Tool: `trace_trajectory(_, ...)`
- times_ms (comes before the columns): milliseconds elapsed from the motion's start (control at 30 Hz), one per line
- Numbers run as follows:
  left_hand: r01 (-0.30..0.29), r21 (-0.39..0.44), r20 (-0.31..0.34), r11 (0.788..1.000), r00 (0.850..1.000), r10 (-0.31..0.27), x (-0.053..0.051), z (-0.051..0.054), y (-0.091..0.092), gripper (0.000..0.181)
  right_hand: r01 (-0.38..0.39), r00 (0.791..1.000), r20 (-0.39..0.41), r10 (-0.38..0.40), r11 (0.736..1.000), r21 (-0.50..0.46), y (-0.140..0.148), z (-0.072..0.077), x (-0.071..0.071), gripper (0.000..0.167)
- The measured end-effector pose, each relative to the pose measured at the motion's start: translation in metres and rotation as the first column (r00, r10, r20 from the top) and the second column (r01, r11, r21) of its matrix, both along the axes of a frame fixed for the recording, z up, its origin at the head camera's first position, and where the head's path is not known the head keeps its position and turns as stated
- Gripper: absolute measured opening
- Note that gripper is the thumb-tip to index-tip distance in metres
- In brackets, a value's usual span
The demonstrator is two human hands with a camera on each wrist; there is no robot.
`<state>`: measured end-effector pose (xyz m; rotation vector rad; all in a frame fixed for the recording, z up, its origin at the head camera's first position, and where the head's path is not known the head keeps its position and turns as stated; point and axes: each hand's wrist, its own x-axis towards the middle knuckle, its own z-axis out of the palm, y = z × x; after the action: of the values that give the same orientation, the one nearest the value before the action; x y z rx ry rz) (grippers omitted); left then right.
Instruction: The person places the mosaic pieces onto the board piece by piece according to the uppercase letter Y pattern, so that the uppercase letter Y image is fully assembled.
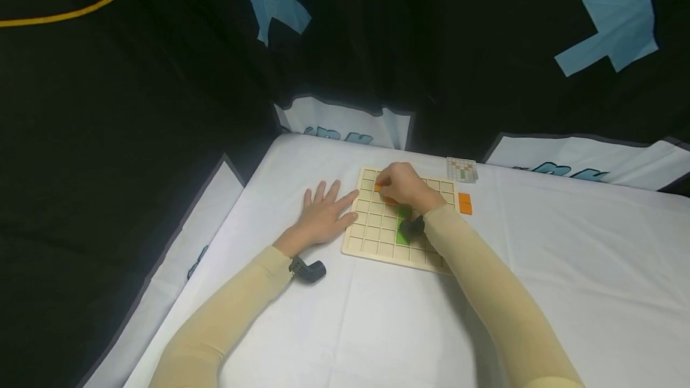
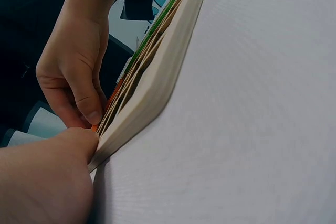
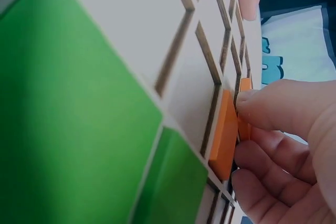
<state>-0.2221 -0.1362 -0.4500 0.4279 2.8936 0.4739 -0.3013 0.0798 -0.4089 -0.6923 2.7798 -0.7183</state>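
A pale wooden grid board (image 1: pixel 364 244) lies on the white cloth. Over its upper left part, my right hand (image 1: pixel 405 184) pinches an orange tile (image 3: pixel 244 128) between thumb and fingers, at the board's surface. Another orange tile (image 3: pixel 224 135) sits in the grid right beside it. Green tiles (image 1: pixel 402 237) occupy cells near the middle, partly covered by the right wrist's camera. My left hand (image 1: pixel 319 220) rests palm down with fingers spread, thumb and index finger touching the board's left edge. Part of the board is hidden under the right forearm.
Two orange tiles (image 1: pixel 465 203) lie on the cloth just right of the board. Behind them is a small stack of cards (image 1: pixel 462 170) printed with a coloured grid. A dark curtain (image 1: pixel 345 64) with blue tape hangs beyond the table's far edge.
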Motion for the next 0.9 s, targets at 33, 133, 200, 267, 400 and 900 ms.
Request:
trace_trajectory(33, 0.001, 0.003, 0.0, 1.0, 1.0, -0.001, 0.0, 0.0001, -0.0001, 0.062, -0.003, 1.0, -0.005, 0.003, 1.0, 0.003, -0.0003, 0.0001, -0.0001, 0.026)
trace_trajectory(133, 0.002, 0.006, 0.001, 1.0, 1.0, -0.002, 0.0, 0.0001, -0.0003, 0.062, -0.006, 1.0, -0.012, 0.006, 1.0, 0.011, -0.0012, -0.0001, -0.0009, 0.026)
trace_trajectory(200, 0.001, 0.01, 0.0, 1.0, 1.0, -0.001, 0.0002, 0.0001, -0.0001, 0.062, -0.001, 1.0, -0.012, 0.002, 1.0, 0.018, -0.0017, -0.0008, -0.002, 0.026)
trace_trajectory(267, 0.001, 0.008, -0.002, 1.0, 1.0, -0.001, 0.0, -0.0004, -0.0002, 0.062, 0.003, 1.0, -0.017, -0.002, 1.0, 0.018, -0.0022, -0.0014, -0.0024, 0.026)
trace_trajectory(400, 0.004, 0.005, -0.007, 1.0, 1.0, -0.004, -0.0012, -0.0017, -0.0005, 0.062, 0.006, 0.999, -0.035, -0.005, 1.0, 0.018, -0.0027, -0.0023, -0.0028, 0.024)
trace_trajectory(900, 0.004, 0.004, -0.012, 1.0, 1.0, -0.004, 0.0, 0.0009, -0.0002, 0.062, 0.01, 0.999, -0.035, -0.009, 1.0, 0.027, -0.0034, -0.0029, -0.0024, 0.023)
